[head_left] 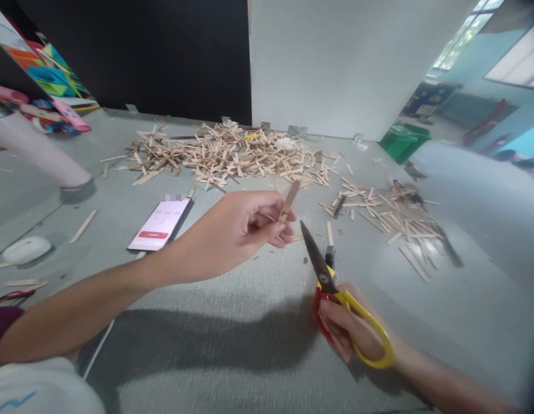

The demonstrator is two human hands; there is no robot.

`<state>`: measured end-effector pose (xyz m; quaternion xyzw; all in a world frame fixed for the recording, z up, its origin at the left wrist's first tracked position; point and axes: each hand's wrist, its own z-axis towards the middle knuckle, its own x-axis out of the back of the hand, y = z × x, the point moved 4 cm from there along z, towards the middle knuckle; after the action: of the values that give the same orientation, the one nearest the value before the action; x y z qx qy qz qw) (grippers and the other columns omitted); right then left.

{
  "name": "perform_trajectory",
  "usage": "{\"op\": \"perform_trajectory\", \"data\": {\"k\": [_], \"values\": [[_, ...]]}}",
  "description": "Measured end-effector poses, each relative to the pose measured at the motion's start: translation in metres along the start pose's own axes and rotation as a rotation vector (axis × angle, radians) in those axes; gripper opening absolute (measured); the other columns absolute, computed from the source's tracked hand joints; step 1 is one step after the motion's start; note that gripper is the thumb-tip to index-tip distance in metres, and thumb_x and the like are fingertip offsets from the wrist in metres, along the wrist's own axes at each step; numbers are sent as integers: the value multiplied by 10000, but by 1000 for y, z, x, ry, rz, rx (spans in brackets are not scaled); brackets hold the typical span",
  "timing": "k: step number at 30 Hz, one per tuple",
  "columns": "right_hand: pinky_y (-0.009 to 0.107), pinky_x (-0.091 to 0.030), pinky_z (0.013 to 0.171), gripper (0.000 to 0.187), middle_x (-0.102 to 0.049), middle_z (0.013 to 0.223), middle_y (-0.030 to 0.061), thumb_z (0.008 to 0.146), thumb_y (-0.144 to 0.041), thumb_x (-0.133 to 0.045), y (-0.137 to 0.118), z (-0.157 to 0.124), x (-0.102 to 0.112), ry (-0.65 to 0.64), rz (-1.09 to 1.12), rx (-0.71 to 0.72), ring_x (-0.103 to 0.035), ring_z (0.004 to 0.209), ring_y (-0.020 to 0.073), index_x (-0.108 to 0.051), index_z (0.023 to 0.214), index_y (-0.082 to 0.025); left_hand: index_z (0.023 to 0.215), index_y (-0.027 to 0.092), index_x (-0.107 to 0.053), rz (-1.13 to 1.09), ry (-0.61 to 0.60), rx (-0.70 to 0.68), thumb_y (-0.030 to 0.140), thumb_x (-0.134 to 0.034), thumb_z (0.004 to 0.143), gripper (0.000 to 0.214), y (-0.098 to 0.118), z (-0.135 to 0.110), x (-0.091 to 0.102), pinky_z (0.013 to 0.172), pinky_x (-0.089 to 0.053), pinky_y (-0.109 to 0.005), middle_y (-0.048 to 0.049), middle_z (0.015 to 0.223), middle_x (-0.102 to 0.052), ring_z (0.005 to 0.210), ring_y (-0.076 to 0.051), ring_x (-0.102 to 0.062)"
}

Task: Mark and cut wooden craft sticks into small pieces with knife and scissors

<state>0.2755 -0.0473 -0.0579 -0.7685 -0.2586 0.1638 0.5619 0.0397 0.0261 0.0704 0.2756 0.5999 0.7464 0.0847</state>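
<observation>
jutting upward from the pinching left hand (239,227), a wooden stick (289,199) near scissors (315,256) gripped in right hand (359,333)

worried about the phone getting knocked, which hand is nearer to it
Left. The left hand, holding a wooden stick, is just to the right of the phone; the right hand, gripping the scissors, is much farther right and lower in the picture.

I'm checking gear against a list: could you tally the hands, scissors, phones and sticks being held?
Hands: 2, the left hand and the right hand
Scissors: 1, in the right hand
Held stick: 1, in the left hand
Phone: 1
Total: 5, leaving out the loose sticks, which overlap too much to count.
</observation>
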Motion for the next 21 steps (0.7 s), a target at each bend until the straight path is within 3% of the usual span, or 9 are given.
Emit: {"op": "perform_trajectory", "data": {"k": [3, 5, 8, 11, 13, 16, 21], "values": [[214, -321, 395, 714, -438, 371, -9, 1040, -617, -546, 0, 0, 1, 6, 2, -10, -428, 342, 95, -443, 462, -211, 1162, 217, -574, 69, 42, -3, 248, -606, 1082, 91, 0, -1, 1, 698, -662, -257, -48, 1050, -786, 860, -164, -781], [224, -320, 389, 708, -442, 375, -8, 1037, -623, -556, 0, 0, 1, 1, 5, -2, -433, 341, 102, -453, 471, -211, 1253, 252, -510, 139, 58, -7, 210, -598, 1059, 217, 2, -2, 2, 545, -555, -224, -17, 1017, -772, 693, -126, -699], [226, -332, 394, 710, -448, 388, -10, 1046, -642, -556, -1, -1, 1, -14, -7, 16, -432, 349, 103, -461, 490, -210, 1280, 247, -589, 290, 101, -12, 194, -530, 1061, 233, 6, -1, 5, 503, -406, -248, 12, 903, -720, 570, -101, -527], [211, -342, 401, 710, -463, 406, -11, 1061, -645, -543, -2, -1, 2, -13, -23, 18, -433, 358, 94, -471, 509, -205, 1135, 212, -732, 377, 153, -13, 238, -414, 1110, 320, 8, 0, 8, 542, -353, -285, 3, 786, -623, 600, -123, -486], [198, -334, 390, 702, -472, 413, -16, 1061, -644, -549, 0, -1, 2, -11, -9, 15, -433, 353, 88, -480, 519, -203, 1122, 207, -734, 356, 171, -21, 261, -393, 1129, 346, 8, 0, 8, 562, -363, -285, -1, 783, -591, 633, -131, -498], [184, -329, 377, 700, -465, 398, -26, 1061, -632, -562, 3, 1, 2, -22, 17, 36, -434, 337, 81, -482, 514, -203, 1115, 214, -626, 243, 140, -56, 273, -439, 1136, 197, 6, 0, 5, 580, -434, -258, 5, 834, -582, 653, -120, -530], [196, -327, 361, 682, -465, 405, -34, 987, -747, -589, 3, 1, 0, -49, 78, 111, -409, 324, 83, -500, 572, -213, 1204, 267, -404, -23, 55, -14, 297, -389, 1169, 49, -2, -1, -3, 646, -636, -273, 12, 916, -671, 737, -152, -738]]}}
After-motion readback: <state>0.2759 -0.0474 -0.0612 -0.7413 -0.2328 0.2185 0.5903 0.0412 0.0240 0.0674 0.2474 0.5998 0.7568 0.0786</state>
